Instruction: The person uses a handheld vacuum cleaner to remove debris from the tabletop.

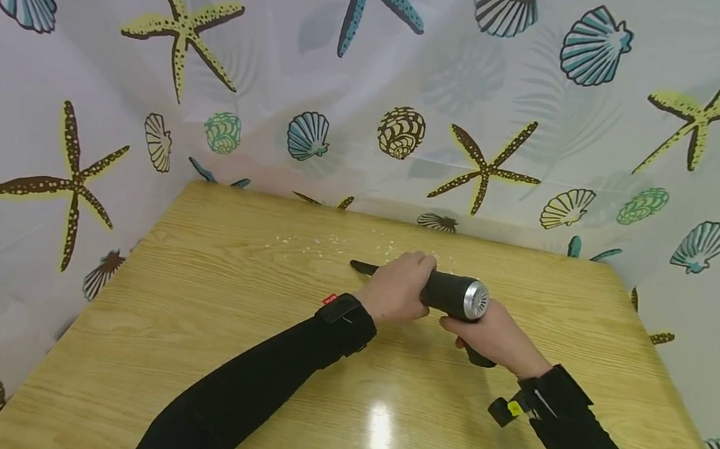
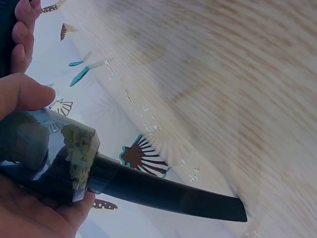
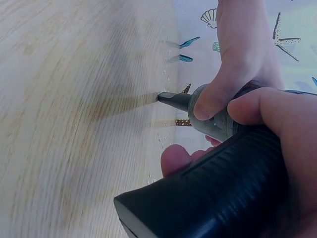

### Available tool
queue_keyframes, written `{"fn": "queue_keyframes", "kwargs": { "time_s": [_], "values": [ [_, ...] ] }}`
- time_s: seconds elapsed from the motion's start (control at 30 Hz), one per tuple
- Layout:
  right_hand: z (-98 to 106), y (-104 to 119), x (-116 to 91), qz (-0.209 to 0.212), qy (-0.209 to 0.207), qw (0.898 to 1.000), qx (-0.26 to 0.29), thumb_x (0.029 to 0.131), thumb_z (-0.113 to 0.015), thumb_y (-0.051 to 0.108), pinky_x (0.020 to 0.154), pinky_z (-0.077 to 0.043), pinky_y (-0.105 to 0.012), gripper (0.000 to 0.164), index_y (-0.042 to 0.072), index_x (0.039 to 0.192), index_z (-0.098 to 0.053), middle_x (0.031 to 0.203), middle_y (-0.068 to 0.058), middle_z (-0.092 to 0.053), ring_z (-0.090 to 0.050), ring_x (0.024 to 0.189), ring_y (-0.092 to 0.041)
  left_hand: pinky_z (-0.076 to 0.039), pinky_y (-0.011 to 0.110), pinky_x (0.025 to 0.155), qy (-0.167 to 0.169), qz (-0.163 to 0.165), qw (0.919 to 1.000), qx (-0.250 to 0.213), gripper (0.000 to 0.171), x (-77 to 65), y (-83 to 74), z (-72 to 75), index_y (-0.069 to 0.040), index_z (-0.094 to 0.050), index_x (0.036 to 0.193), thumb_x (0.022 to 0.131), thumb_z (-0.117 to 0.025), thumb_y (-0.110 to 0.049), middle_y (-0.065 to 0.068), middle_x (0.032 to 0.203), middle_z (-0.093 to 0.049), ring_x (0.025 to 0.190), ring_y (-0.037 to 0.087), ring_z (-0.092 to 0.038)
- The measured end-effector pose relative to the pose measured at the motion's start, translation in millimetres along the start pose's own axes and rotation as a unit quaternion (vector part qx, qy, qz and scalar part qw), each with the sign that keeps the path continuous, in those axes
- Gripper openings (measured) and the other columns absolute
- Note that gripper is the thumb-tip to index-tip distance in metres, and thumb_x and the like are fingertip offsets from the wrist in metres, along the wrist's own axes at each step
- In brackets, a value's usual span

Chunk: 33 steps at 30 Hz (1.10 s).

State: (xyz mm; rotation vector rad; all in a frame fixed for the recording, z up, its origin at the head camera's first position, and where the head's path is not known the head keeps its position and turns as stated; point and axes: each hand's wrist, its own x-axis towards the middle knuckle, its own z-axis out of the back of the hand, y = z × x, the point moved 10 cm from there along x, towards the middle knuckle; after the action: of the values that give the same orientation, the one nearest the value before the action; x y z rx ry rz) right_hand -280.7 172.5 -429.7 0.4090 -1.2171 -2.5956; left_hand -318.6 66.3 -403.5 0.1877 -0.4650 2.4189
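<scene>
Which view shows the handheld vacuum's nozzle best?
Left wrist: the black nozzle is large there, seen side-on out to its tip. The head view shows only its front end beyond the left hand; the right wrist view shows it smaller and foreshortened.

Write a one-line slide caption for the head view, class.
Left hand and right hand grip a black handheld vacuum, its nozzle near white bits on a wooden table.

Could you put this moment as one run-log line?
left grip: holds handheld vacuum by clear front section | right grip: holds its handle | nozzle: near tabletop, contact unclear | white specks: scattered on tabletop
</scene>
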Motion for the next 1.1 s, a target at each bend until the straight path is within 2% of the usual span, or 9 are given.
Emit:
{"fn": "queue_keyframes", "kwargs": {
  "time_s": [0.27,0.57,0.87,1.1],
  "values": [
    [-6,0,6,-0.003,0.007,1.000,-0.004,0.085,-0.070,0.028,0.062,-0.051,-0.040,0.062,0.003,0.135,-0.043,0.086,-0.025,-0.060,-0.063,0.067,-0.034,-0.050,0.032,0.075,0.004,0.014,0.9999,-0.003,0.044,-4.4,7.2,1.1,-0.011,-0.049,0.106,0.072,-0.076,-0.022,0.002,0.100,-0.052,0.087,0.013,-0.048],
    [-10,8,11,0.009,0.015,1.000,-0.001,0.087,-0.068,0.025,0.061,-0.050,-0.040,0.064,0.002,0.139,-0.038,0.082,-0.017,-0.059,-0.062,0.065,-0.032,-0.048,0.031,0.077,0.001,0.017,0.9999,0.002,0.042,-8.3,13.0,5.2,-0.011,-0.050,0.105,0.073,-0.075,-0.021,0.002,0.099,-0.052,0.087,0.013,-0.048],
    [-13,12,16,0.010,0.019,1.000,-0.007,0.086,-0.069,0.027,0.061,-0.049,-0.039,0.063,0.006,0.137,-0.041,0.083,-0.021,-0.059,-0.062,0.066,-0.036,-0.049,0.032,0.075,-0.004,0.029,0.9996,-0.001,0.043,-9.3,19.6,8.2,-0.010,-0.051,0.104,0.071,-0.076,-0.022,0.002,0.100,-0.054,0.086,0.013,-0.048],
    [-15,15,19,0.013,0.027,1.000,-0.008,0.086,-0.069,0.028,0.062,-0.048,-0.039,0.064,0.005,0.138,-0.041,0.081,-0.018,-0.058,-0.062,0.066,-0.036,-0.049,0.032,0.076,-0.004,0.033,0.9994,-0.006,0.043,-10.9,23.0,10.0,-0.011,-0.051,0.104,0.071,-0.077,-0.021,0.001,0.100,-0.054,0.086,0.013,-0.048]
  ]
}}
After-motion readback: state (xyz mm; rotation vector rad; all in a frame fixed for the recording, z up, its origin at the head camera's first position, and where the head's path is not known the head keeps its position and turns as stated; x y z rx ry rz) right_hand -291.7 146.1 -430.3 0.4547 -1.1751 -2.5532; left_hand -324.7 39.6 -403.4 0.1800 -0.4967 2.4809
